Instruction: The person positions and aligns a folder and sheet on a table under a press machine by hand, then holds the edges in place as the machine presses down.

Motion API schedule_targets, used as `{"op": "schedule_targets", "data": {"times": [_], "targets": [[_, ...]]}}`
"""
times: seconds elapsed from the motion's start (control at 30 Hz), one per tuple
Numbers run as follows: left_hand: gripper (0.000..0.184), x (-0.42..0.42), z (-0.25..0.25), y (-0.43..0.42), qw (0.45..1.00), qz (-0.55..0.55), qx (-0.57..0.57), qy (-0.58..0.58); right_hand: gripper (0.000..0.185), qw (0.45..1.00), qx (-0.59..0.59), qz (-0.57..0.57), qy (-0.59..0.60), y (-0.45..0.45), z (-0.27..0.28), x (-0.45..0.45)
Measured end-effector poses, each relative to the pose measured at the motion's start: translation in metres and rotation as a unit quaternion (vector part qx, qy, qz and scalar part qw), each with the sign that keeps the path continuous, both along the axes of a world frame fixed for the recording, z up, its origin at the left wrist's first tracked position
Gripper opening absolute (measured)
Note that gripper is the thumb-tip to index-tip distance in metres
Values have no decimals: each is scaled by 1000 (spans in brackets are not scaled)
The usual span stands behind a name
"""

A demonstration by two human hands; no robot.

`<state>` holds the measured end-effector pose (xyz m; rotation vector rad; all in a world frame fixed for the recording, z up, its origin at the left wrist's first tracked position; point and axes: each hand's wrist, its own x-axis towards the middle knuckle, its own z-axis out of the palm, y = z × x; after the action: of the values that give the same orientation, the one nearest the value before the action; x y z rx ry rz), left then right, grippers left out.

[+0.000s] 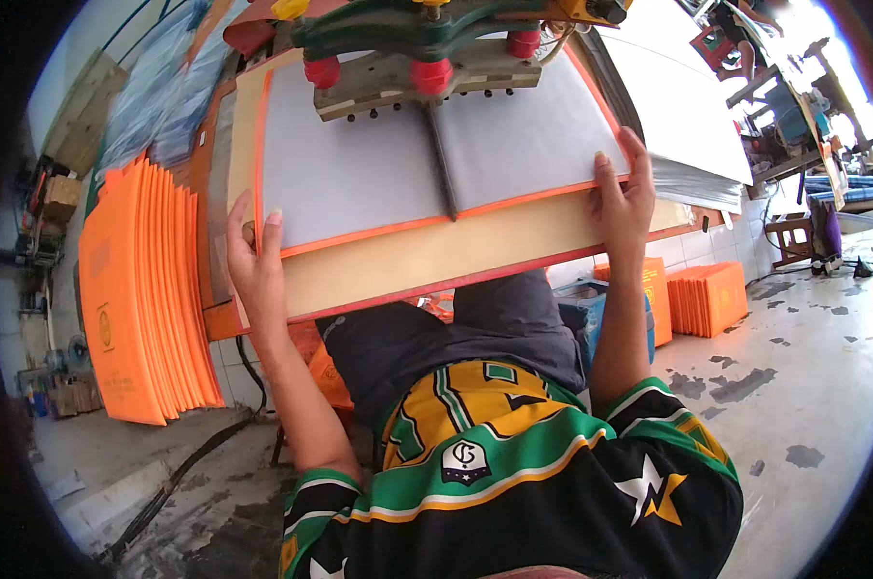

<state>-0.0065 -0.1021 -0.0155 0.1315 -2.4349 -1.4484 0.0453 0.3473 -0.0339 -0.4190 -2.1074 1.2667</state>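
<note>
An orange-edged cover with pale grey inner sheets and a dark centre strip, the open folder (pixel 349 174), lies flat on a cream board (pixel 436 246) with a red front edge. My left hand (pixel 258 256) pinches the folder's near left corner between thumb and fingers. At the near right corner my right hand (pixel 624 188) holds the edge the same way. Above the folder's far middle part sits a dark green machine head (pixel 417 34) with red knobs and a metal bar (pixel 427 82), which hides some of the folder.
A thick stack of orange folders (pixel 147 289) stands at the left. More orange folders (pixel 708 299) stand on the floor at the right, near a blue bin (pixel 581 314). White sheets (pixel 687 106) are stacked beyond my right hand. A black cable (pixel 180 473) runs along the floor.
</note>
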Motion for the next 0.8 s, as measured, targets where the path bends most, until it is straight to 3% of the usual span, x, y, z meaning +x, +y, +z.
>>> {"op": "schedule_targets", "data": {"times": [0.1, 0.23, 0.33, 0.43, 0.53, 0.57, 0.63, 0.8], "targets": [[56, -11, 14, -3, 999, -18, -23, -28, 55, 999, 30, -30, 8, 9, 9, -1], [59, -32, 0, -17, 995, -68, -67, -2, 50, 999, -43, 19, -22, 4, 17, -3], [61, -38, -16, -22, 981, -60, -176, 55, 48, 999, -43, 3, -11, 8, 12, -5], [62, -28, 5, -10, 993, -40, -103, -32, 45, 1000, 6, 19, -19, 27, 13, -4], [59, -22, 22, 2, 978, 21, -94, -183, 45, 991, -55, 27, -122, 33, 21, -4], [56, -25, 6, -7, 988, 4, -96, -124, 46, 983, -82, 28, -159, 34, 23, -4], [54, -24, 1, -7, 993, -14, -97, -66, 44, 996, 25, 31, -79, 35, 8, -10], [47, -15, 1, 6, 986, 46, -151, -61, 42, 990, 112, -28, -84, 16, 12, -8]]}}
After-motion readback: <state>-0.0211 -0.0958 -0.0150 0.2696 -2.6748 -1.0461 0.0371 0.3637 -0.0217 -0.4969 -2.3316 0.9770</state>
